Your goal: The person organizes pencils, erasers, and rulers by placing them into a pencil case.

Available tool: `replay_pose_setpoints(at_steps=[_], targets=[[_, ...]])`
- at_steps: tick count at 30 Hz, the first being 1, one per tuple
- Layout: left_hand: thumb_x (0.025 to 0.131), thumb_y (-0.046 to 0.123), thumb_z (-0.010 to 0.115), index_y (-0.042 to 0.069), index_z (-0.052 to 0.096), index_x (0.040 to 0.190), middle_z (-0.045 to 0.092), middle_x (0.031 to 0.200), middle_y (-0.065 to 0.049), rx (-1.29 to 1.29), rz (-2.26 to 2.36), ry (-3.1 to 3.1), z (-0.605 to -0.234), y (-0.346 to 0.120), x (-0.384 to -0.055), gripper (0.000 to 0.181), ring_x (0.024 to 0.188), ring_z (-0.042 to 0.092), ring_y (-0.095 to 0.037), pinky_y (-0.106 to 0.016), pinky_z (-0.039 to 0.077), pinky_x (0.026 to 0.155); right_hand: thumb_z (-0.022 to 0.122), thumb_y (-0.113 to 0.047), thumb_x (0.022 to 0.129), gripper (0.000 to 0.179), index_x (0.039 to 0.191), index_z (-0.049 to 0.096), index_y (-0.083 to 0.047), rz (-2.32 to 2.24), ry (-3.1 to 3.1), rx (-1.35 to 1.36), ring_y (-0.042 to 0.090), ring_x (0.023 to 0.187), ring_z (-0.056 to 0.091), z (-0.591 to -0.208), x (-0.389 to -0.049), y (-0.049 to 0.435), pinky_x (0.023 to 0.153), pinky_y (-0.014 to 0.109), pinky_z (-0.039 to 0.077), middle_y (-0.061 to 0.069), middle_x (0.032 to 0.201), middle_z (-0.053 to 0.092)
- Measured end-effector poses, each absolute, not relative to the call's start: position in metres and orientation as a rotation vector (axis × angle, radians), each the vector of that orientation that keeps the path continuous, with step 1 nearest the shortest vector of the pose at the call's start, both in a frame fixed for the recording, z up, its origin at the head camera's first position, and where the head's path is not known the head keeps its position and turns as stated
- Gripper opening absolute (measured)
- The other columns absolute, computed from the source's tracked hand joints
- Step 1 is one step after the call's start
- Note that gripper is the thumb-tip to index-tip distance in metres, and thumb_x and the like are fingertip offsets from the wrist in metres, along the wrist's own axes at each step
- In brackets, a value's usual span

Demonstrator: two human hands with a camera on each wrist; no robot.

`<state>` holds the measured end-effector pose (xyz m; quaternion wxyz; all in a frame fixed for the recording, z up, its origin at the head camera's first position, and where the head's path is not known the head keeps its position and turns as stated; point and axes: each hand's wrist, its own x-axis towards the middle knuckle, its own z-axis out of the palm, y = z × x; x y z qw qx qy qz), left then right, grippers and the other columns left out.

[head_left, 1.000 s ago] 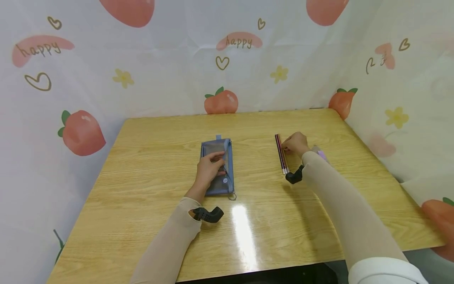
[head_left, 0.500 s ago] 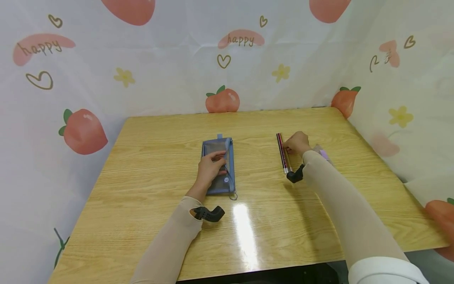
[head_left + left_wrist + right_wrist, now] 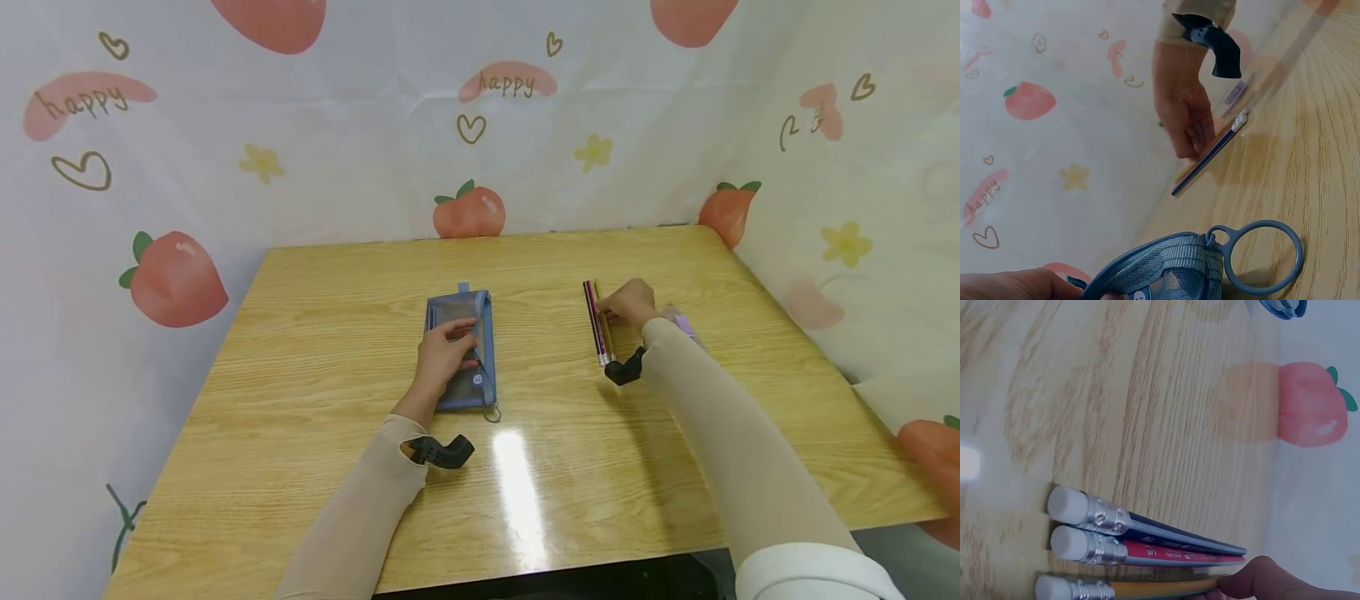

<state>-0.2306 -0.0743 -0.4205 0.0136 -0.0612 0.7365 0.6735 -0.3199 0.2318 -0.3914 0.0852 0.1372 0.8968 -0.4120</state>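
Note:
A blue-grey mesh pencil pouch lies left of the table's middle, with a ring at its near corner. My left hand rests over it and pinches the edge of its opening between thumb and fingers. Off to the right, three pencils with white erasers lie side by side: a dark blue one, a red one and a yellow one. My right hand pinches the yellow pencil near its far end, the thumb on top. Its other fingers are mostly hidden in the right wrist view.
Just beyond the right wrist lies a small clear-and-purple item, partly hidden by the sleeve. The wooden table meets a white printed cloth along its back and right side.
Both hands stay nearly where they were. The yellow pencil appears to have come slightly apart from the other two.

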Motion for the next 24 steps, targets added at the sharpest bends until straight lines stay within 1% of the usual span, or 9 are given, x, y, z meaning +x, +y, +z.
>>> replay_pose_setpoints(at_steps=[8,10,13,17,20,24], targets=[[0.080,0.003,0.060,0.009,0.063,0.113,0.057,0.107,-0.014,-0.195,2.094,2.291,-0.4206,-0.0754,-0.2309,0.034,0.082,0.062,-0.028,-0.030,0.057,0.056,0.066,-0.012,0.078,0.036,0.103,0.056,0.012,-1.359,2.554,0.485,0.026,0.079,0.064,-0.3873,-0.3162,0.2338,0.075,0.033,0.055,0.019,0.092,0.063],[0.080,0.003,0.060,0.009,0.063,0.113,0.057,0.108,-0.014,-0.197,2.091,2.288,-0.4202,-0.0757,-0.2312,0.034,0.083,0.062,-0.028,-0.030,0.057,0.057,0.066,-0.012,0.078,0.039,0.106,0.054,0.012,-1.387,2.524,0.494,0.026,0.081,0.065,-0.3874,-0.3165,0.2345,0.077,0.033,0.054,0.019,0.092,0.063],[0.081,0.003,0.059,0.010,0.063,0.114,0.057,0.109,-0.014,-0.195,2.089,2.286,-0.4199,-0.0758,-0.2316,0.034,0.083,0.061,-0.027,-0.030,0.057,0.057,0.065,-0.012,0.078,0.048,0.114,0.047,0.015,-1.444,2.463,0.500,0.024,0.078,0.065,-0.3886,-0.3180,0.2362,0.079,0.034,0.053,0.016,0.089,0.062],[0.080,0.004,0.060,0.010,0.063,0.114,0.057,0.109,-0.013,-0.192,2.083,2.290,-0.4183,-0.0756,-0.2302,0.034,0.084,0.061,-0.026,-0.029,0.057,0.057,0.065,-0.014,0.078,0.057,0.120,0.040,0.015,-1.488,2.404,0.502,0.018,0.069,0.065,-0.3894,-0.3193,0.2373,0.080,0.034,0.053,0.012,0.086,0.059],[0.080,0.005,0.060,0.010,0.063,0.114,0.057,0.108,-0.012,-0.190,2.079,2.293,-0.4176,-0.0755,-0.2293,0.034,0.083,0.061,-0.026,-0.029,0.057,0.057,0.065,-0.015,0.079,0.058,0.121,0.040,0.014,-1.492,2.397,0.505,0.016,0.067,0.064,-0.3889,-0.3187,0.2365,0.081,0.034,0.052,0.011,0.086,0.058],[0.080,0.005,0.060,0.010,0.063,0.114,0.057,0.107,-0.012,-0.191,2.081,2.293,-0.4179,-0.0753,-0.2295,0.034,0.082,0.062,-0.026,-0.029,0.057,0.057,0.063,-0.012,0.081,0.054,0.123,0.040,0.014,-1.560,2.346,0.498,0.016,0.070,0.064,-0.3854,-0.3142,0.2321,0.083,0.034,0.051,0.014,0.095,0.057]])
